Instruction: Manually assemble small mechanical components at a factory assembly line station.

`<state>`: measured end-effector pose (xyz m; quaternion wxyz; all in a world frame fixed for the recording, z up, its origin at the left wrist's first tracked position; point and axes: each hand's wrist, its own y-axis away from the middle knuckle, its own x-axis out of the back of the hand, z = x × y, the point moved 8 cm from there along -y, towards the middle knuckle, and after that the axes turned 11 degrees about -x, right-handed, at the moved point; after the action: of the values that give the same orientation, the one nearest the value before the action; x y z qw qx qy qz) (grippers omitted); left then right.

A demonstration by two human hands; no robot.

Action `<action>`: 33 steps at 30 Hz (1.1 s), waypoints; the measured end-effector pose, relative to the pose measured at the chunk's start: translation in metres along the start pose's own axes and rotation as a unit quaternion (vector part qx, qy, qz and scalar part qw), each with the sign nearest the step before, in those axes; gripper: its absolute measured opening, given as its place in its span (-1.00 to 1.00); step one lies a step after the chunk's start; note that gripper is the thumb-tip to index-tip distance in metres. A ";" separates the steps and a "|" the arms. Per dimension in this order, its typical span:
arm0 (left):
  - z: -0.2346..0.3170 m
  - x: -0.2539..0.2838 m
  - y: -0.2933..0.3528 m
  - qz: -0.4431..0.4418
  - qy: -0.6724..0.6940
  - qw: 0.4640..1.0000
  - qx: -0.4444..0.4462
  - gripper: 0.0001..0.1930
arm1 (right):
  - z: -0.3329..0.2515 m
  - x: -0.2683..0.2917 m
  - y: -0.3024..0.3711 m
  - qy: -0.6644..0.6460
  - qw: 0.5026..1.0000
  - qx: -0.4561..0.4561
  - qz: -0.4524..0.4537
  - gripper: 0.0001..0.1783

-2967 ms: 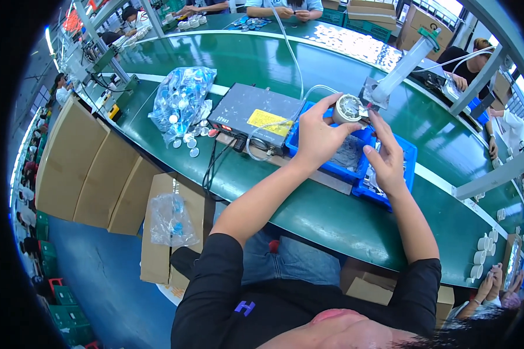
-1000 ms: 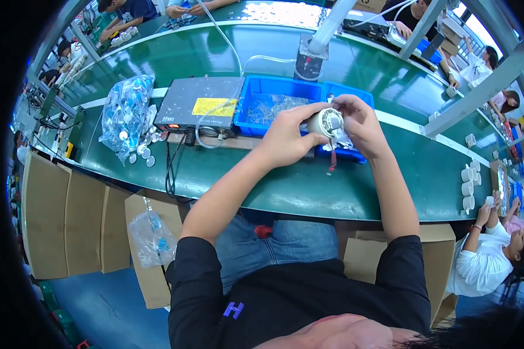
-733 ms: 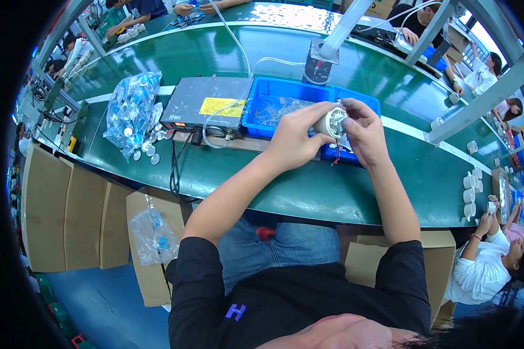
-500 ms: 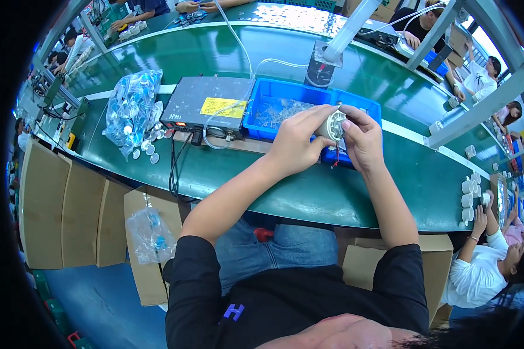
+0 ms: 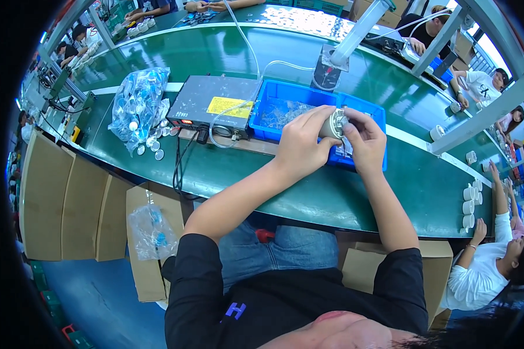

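Observation:
A round off-white plastic housing is held up in front of the blue bins. My left hand wraps round its side, fingers over the back and thumb beneath. My right hand is closed on the housing's open face, with thumb and fingers at the rim. Greyish inner parts show between the right fingertips; I cannot make out whether a separate small piece is among them. Behind the hands stand a blue bin holding clear plastic scraps and a second blue bin, partly hidden by my right hand.
A grey control box with cables stands left of the bins, beside a clear bag of blue-and-white discs and several loose discs. Several white cups line the right, near a co-worker. An open carton sits below the bench.
The housing has turned a little in my hands, and the red wire that hung below it is less visible. The co-worker at right has stretched an arm forward. The view has shifted slightly.

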<state>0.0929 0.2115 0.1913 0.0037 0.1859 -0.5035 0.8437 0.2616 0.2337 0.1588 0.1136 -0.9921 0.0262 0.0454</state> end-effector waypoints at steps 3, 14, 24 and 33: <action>0.004 0.001 0.002 0.025 -0.038 0.999 -0.017 -0.40 | -0.002 -0.002 0.001 0.024 1.000 0.000 0.004 -0.73; 0.010 0.000 0.005 0.013 -0.102 0.990 -0.101 -0.43 | -0.031 -0.011 0.001 0.181 0.973 0.116 -0.085 -0.73; 0.014 -0.006 0.007 -0.009 -0.160 0.976 -0.145 -0.45 | -0.016 -0.003 0.003 0.148 0.987 0.051 -0.033 -0.70; -0.009 -0.002 0.001 -0.025 -0.045 0.997 0.058 -0.46 | -0.032 -0.017 0.005 0.324 0.926 0.177 -0.077 -0.56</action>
<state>0.0917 0.2194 0.1859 -0.0083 0.2364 -0.4485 0.8619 0.2473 0.2219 0.1900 0.2757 -0.9154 -0.0076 -0.2932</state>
